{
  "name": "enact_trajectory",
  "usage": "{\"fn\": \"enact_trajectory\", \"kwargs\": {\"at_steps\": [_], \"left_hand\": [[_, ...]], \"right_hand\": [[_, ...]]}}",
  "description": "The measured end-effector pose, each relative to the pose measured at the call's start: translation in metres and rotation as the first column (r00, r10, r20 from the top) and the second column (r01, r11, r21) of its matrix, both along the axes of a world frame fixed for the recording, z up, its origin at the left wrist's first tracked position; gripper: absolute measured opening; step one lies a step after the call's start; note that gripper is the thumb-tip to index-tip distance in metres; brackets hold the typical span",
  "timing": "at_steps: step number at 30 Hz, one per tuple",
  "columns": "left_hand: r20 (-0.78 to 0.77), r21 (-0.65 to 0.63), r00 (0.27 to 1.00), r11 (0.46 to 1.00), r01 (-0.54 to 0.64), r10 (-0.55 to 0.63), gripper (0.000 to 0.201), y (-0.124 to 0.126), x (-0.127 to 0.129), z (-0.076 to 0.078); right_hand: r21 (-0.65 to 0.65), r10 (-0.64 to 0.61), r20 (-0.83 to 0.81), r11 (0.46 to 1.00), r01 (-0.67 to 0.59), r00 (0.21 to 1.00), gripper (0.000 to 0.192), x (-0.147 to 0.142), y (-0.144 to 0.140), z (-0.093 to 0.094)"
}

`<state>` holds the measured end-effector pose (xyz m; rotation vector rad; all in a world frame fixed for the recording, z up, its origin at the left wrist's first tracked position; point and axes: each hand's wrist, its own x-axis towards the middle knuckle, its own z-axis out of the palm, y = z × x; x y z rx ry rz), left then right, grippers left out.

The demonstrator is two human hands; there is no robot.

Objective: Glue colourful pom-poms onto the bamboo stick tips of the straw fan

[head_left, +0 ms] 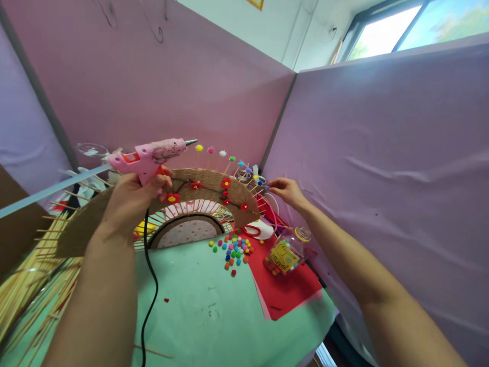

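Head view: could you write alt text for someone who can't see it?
A left hand holds a pink glue gun above a brown arch with red flowers, while the right hand touches a pompom-tipped stick. Loose pompoms and a jar lie on the green table.

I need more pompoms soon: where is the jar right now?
In the head view the jar lies tipped on the red paper at the table's right side, just right of the loose pompoms and below the right hand.
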<state>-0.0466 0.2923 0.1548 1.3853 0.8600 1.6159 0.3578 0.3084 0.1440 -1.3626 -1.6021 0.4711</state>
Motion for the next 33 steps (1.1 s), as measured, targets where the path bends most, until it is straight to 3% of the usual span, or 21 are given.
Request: {"fn": "enact_trajectory", "kwargs": {"at_steps": [33], "left_hand": [[-0.02,0.025,1.0,1.0,0.005,-0.005,0.018,0.0007,0.0015,-0.0021]], "right_hand": [[-0.003,0.036,0.155,0.999,-0.036,0.987,0.022,-0.0016,0.0086,-0.003]]}}
